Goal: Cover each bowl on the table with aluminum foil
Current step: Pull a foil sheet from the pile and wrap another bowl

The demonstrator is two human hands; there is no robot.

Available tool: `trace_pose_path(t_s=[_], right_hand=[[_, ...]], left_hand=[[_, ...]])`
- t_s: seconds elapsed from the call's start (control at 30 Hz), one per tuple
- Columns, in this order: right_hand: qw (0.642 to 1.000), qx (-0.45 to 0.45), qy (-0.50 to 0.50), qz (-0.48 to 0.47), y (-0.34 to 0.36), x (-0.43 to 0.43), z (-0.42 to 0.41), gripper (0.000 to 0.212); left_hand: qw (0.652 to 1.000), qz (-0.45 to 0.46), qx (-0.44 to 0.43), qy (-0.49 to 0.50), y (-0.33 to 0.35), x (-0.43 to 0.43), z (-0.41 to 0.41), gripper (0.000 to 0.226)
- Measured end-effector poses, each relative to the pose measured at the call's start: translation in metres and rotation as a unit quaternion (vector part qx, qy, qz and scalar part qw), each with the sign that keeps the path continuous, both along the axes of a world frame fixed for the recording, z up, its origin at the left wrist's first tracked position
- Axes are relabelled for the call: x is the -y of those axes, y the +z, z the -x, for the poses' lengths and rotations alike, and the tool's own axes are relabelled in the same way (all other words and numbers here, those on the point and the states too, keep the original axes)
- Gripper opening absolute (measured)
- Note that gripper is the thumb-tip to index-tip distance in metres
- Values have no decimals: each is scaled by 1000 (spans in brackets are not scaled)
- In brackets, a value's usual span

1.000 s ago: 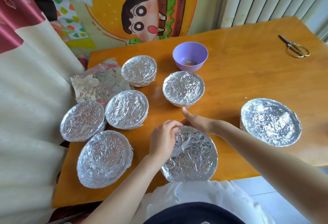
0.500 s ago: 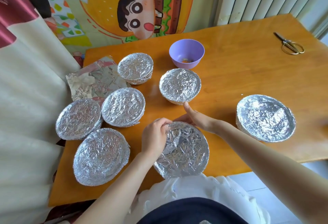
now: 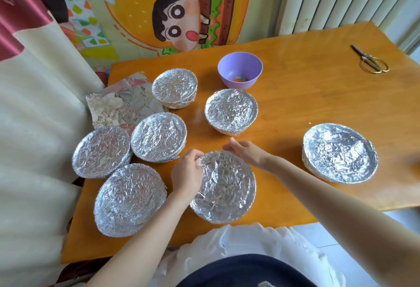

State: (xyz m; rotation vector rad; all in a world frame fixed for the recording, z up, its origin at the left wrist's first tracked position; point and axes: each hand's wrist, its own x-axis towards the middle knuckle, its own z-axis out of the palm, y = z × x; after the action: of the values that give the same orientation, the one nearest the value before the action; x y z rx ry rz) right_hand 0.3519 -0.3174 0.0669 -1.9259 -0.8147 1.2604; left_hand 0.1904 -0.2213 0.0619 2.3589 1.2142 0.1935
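Note:
A foil-wrapped bowl point(image 3: 225, 186) stands at the near edge of the orange table point(image 3: 318, 104). My left hand point(image 3: 187, 174) curls over its left rim and pinches the foil there. My right hand point(image 3: 246, 152) grips the far rim, fingers bent down around the edge. Several more foil-covered bowls stand around it: on the left point(image 3: 102, 151) point(image 3: 130, 199) point(image 3: 159, 136), further back point(image 3: 174, 87) point(image 3: 231, 110) and on the right point(image 3: 339, 156). A purple bowl point(image 3: 240, 69) with no foil stands at the back.
A loose crumpled foil sheet point(image 3: 120, 102) lies at the table's left edge. Scissors point(image 3: 370, 62) lie at the far right corner. A cream curtain point(image 3: 34, 127) hangs along the left side. A cartoon wall picture and a white radiator stand behind the table.
My right hand has slid a little along the far rim of the near bowl. My left hand keeps its hold on the left rim. The camera has shifted slightly.

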Motion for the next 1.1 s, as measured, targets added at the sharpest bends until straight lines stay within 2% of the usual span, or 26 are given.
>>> trace_pose_path(t_s=[0.13, 0.23, 0.33, 0.47, 0.57, 0.77, 0.93, 1.03, 1.1], right_hand=[[994, 107, 25, 23, -5, -1, 2, 40], [987, 151, 38, 38, -9, -1, 2, 38], [981, 170, 74, 54, -12, 0, 5, 34], [974, 190, 121, 33, -8, 0, 8, 33], [970, 202, 130, 31, -15, 3, 13, 31], [974, 172, 137, 57, -19, 2, 18, 32], [979, 115, 130, 103, -3, -8, 15, 48], [977, 90, 136, 135, -5, -5, 12, 74], [979, 67, 133, 138, -2, -4, 9, 82]], left_hand=[[998, 32, -35, 40, -3, -5, 5, 26], [992, 112, -55, -4, -5, -9, 5, 26], [984, 169, -19, -53, -2, -8, 4, 37], [982, 161, 6, -101, -1, -2, 0, 35], [984, 140, -10, -109, -2, 0, -1, 32], [985, 124, -25, -115, -2, 6, 3, 36], [989, 90, -8, -120, 4, 10, -3, 35], [989, 84, 2, -125, 5, 16, -1, 35], [988, 83, 8, -127, 5, 21, 0, 36]])
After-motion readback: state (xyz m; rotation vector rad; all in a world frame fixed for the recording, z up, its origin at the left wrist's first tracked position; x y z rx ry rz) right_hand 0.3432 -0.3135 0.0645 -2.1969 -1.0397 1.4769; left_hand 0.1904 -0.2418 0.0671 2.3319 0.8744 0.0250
